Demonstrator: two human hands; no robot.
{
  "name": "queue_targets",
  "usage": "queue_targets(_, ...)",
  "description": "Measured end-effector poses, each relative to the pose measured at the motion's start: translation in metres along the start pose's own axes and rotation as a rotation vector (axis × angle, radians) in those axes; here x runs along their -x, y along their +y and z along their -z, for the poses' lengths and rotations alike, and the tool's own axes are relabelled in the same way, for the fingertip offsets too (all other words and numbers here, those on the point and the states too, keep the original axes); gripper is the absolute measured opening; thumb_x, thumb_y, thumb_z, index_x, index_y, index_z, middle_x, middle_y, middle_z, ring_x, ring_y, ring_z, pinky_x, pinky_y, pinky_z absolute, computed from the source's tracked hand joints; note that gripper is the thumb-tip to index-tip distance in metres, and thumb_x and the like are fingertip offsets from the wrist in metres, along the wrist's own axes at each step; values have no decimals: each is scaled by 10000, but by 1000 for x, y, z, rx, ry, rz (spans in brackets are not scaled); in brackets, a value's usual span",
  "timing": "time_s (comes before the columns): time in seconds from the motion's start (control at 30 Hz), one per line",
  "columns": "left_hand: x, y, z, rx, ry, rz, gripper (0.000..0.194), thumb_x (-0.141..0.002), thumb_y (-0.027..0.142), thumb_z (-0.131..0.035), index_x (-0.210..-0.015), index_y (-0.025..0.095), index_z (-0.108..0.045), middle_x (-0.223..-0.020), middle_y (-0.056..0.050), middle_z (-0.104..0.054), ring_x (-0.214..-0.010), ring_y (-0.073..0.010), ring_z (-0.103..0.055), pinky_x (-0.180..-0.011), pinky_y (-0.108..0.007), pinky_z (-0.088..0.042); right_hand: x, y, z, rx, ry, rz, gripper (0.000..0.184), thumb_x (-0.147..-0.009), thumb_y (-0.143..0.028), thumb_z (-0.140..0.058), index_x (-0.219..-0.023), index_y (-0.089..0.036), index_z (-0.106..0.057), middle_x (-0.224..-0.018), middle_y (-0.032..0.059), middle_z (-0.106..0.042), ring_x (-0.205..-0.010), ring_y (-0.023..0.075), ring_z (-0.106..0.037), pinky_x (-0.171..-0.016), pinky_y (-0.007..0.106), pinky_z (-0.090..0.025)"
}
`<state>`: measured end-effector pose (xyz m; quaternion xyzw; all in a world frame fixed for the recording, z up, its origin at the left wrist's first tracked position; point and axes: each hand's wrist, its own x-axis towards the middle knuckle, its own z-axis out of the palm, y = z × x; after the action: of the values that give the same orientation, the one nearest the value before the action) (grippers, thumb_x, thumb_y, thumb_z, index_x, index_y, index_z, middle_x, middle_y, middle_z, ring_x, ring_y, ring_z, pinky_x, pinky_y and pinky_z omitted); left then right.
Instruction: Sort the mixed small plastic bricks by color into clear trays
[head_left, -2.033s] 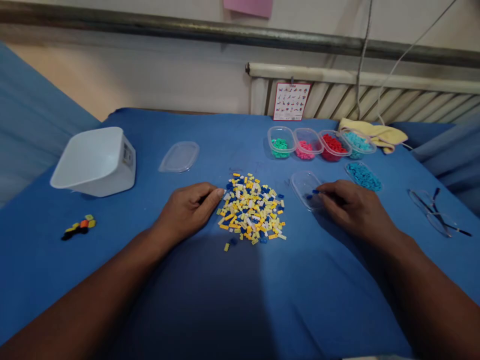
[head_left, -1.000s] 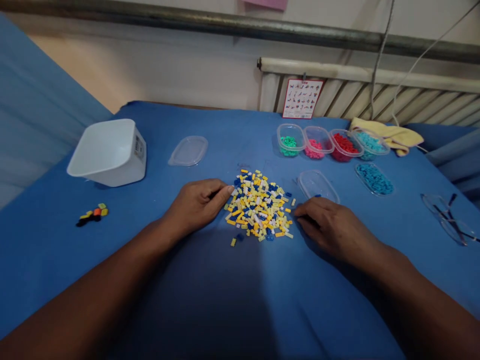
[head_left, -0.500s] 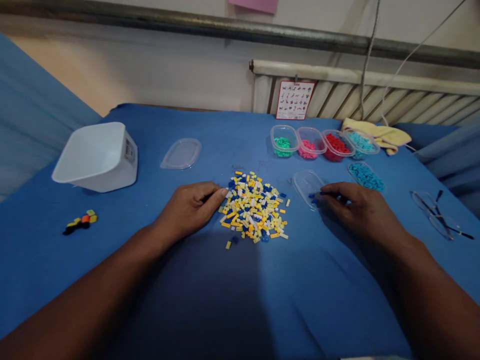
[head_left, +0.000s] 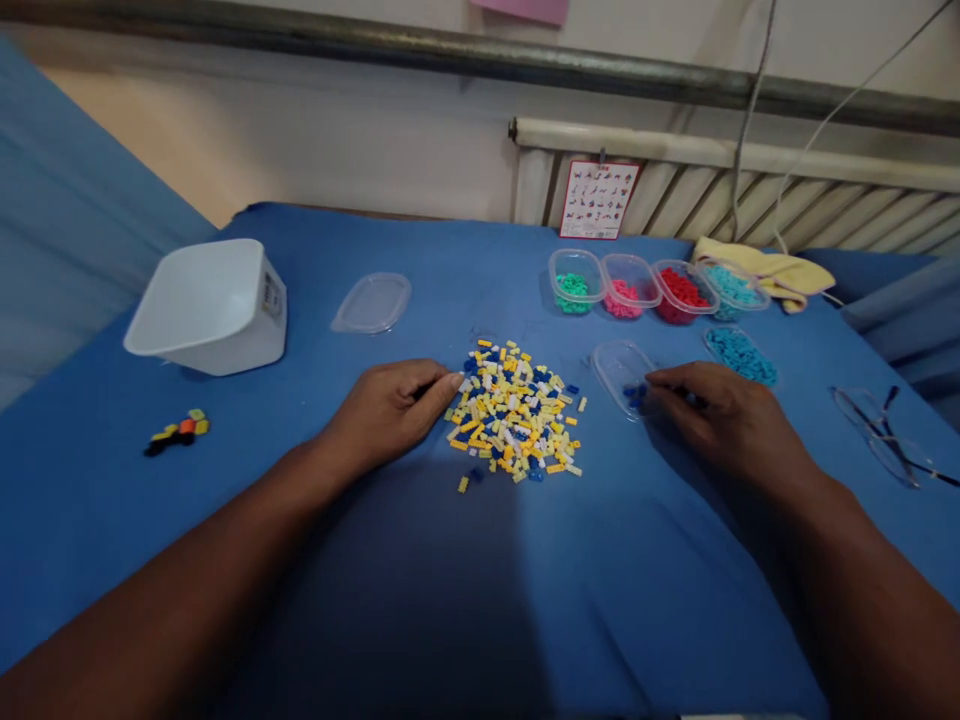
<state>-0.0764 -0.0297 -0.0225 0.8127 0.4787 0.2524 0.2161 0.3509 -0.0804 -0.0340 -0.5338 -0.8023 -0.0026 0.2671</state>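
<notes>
A pile of small yellow, white and blue bricks (head_left: 516, 412) lies in the middle of the blue cloth. My left hand (head_left: 390, 410) rests palm down at the pile's left edge, fingers loosely bent, fingertips touching the outermost bricks, nothing in it. My right hand (head_left: 720, 415) is to the right of the pile, its fingers drawn together over the near end of a shallow clear tray (head_left: 619, 365). A few blue bricks (head_left: 634, 394) lie in the tray right at those fingertips. Whether the fingers still pinch one is hidden.
Behind the tray stand clear tubs of green (head_left: 573, 284), pink (head_left: 624, 294), red (head_left: 681, 290) and turquoise bricks (head_left: 729, 288), plus a lid with turquoise bricks (head_left: 741, 354). A white bin (head_left: 210, 305), clear lid (head_left: 373, 302), small brick model (head_left: 178, 431), eyeglasses (head_left: 889, 440) and yellow cloth (head_left: 772, 270) lie around.
My right hand went from the clear tray to the pile's right edge, then back to the tray, where it now stays. My left hand has stayed at the pile's left edge.
</notes>
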Motion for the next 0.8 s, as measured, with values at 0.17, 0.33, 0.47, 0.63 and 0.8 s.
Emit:
queue_targets(0.17,1,0,-3,2,-10,9,481,-1125,532,-555,-810,192,-683,-708,9,-617,-669,-143,-562,-641,-295,-397,-1,-48,-4,-174,-52,117,193,-1109,-284,-660,-1224,-299,-814,-1072,80,-860,-955,293,-814,-849,463,-667)
queue_targets(0.33,1,-2,-5,4,-14,29,473,-1124,543,-564,-847,190,-713,-738,7,-639,-688,-142,-580,-655,-295,-397,-2,-107,-24,-302,-204,392,205,-1135,-254,-652,-1287,-241,-789,-1065,78,-843,-918,236,-785,-842,405,-659)
queue_targets(0.47,2,-2,-6,-3,-10,13,466,-1131,540,-562,-879,189,-737,-778,-1,-680,-713,-145,-603,-684,-297,-417,-4,-119,-36,-168,-231,442,203,-1150,-305,-632,-1200,-206,-802,-956,76,-804,-855,244,-750,-806,428,-649)
queue_targets(0.63,2,-1,-5,-5,-18,16,449,-1128,530,-570,-907,188,-758,-791,-2,-698,-724,-144,-618,-681,-291,-413,-5,-116,-35,-128,-230,422,195,-1153,-291,-620,-1154,-191,-787,-974,87,-794,-887,252,-733,-818,425,-618)
queue_targets(0.8,1,-1,-6,5,-25,26,453,-1125,538,-577,-905,186,-758,-789,1,-696,-719,-139,-609,-671,-282,-406,-4,-120,-31,-148,-275,494,298,-1157,-181,-578,-904,-218,-732,-820,27,-671,-746,202,-597,-689,382,-486)
